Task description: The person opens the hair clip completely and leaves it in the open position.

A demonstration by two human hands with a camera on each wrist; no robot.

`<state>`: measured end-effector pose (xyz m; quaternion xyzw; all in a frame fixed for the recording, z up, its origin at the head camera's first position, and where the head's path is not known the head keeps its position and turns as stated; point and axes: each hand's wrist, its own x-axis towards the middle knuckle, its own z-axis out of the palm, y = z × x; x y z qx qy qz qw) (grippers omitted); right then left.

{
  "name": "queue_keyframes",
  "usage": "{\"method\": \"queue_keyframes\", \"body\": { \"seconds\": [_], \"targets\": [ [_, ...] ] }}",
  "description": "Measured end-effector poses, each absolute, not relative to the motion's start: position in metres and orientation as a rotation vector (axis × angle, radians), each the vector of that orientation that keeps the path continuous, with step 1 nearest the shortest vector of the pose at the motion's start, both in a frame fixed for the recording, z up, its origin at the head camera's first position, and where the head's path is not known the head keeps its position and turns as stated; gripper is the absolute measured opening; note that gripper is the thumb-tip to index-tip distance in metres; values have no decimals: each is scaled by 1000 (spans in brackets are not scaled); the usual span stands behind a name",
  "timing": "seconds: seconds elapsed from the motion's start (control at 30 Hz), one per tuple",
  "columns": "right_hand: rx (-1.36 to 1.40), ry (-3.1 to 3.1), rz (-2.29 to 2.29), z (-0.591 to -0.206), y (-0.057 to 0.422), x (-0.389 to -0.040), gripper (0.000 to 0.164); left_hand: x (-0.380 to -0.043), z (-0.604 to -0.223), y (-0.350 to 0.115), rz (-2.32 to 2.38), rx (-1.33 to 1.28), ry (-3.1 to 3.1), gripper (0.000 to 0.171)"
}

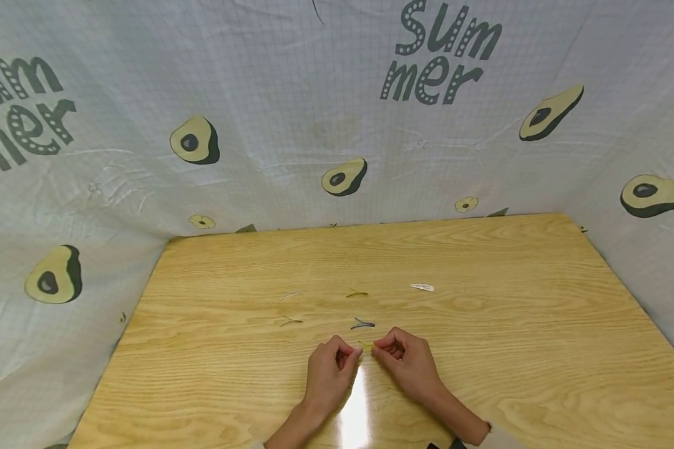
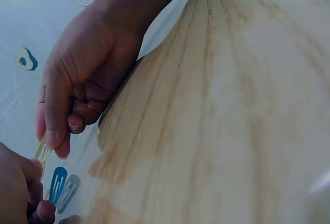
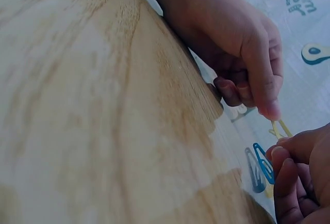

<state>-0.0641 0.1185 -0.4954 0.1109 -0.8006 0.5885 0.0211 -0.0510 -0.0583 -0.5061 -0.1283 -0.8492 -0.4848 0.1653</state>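
Observation:
A slim yellow snap hair clip (image 1: 366, 345) is pinched between both hands just above the front-middle of the table. My left hand (image 1: 331, 369) grips one end with thumb and forefinger. The other end is in the thumb and forefinger of my right hand (image 1: 409, 365). In the left wrist view the yellow clip (image 2: 44, 153) shows between the two sets of fingertips; the right wrist view shows its prongs (image 3: 280, 128) too. Just beyond the hands lies a blue snap clip (image 1: 362, 323), its parts spread in a V.
More snap clips lie farther back on the wooden table (image 1: 511, 299): a brownish clip (image 1: 357, 293), a white clip (image 1: 423, 287), a pale clip (image 1: 290, 295) and a dull clip (image 1: 291, 320). Behind hangs a cloth (image 1: 281, 112) printed with avocados. Light glares off the tabletop between the forearms.

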Motion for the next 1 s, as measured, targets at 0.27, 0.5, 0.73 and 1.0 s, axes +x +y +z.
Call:
{"method": "queue_keyframes", "body": {
  "seconds": [0.27, 0.5, 0.73, 1.0],
  "targets": [
    [331, -2441, 1863, -496, 117, -64, 11, -51, -507, -59, -1373, -377, -2400, 19],
    [357, -2431, 1793, -486, 115, -62, 11, -51, -506, -59, -1372, -406, -2403, 19],
    [390, -2428, 1769, -459, 112, -53, 10, -52, -507, -58, -1391, -458, -2303, 18],
    [383, -2439, 1748, -452, 110, -53, 11, -57, -504, -61, -1434, -555, -2209, 11]
  ]
}}
